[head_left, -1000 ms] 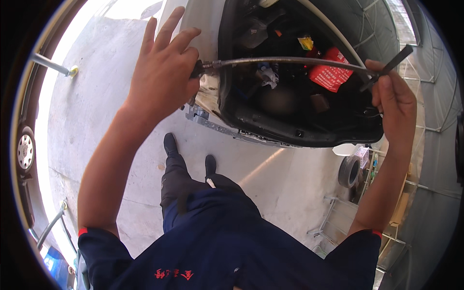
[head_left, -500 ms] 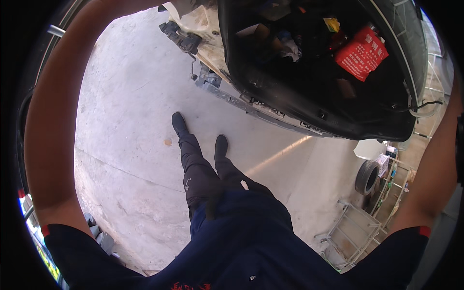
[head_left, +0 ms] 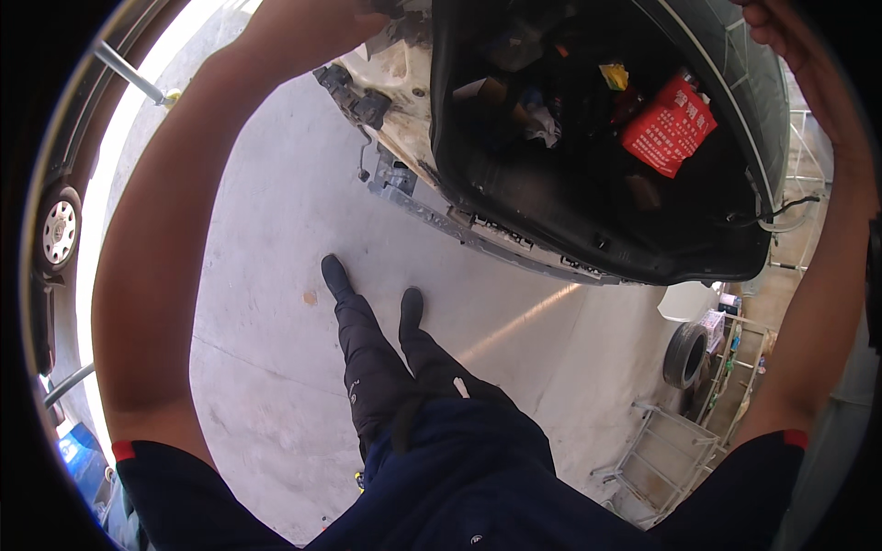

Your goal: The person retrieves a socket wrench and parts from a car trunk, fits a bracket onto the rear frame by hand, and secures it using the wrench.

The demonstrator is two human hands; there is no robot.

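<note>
Grip is unclear on one left hand (head_left: 322, 29), one right hand (head_left: 796, 53), near one trunk (head_left: 634, 261).

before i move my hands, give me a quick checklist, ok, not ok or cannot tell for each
1. Left hand fully in view: not ok, cut by the top edge.
2. Right hand fully in view: not ok, cut there too.
3. What either hand holds: cannot tell.
4. Red bag inside the open car trunk: ok.
5. Tire apart from both shoes: ok.
</note>
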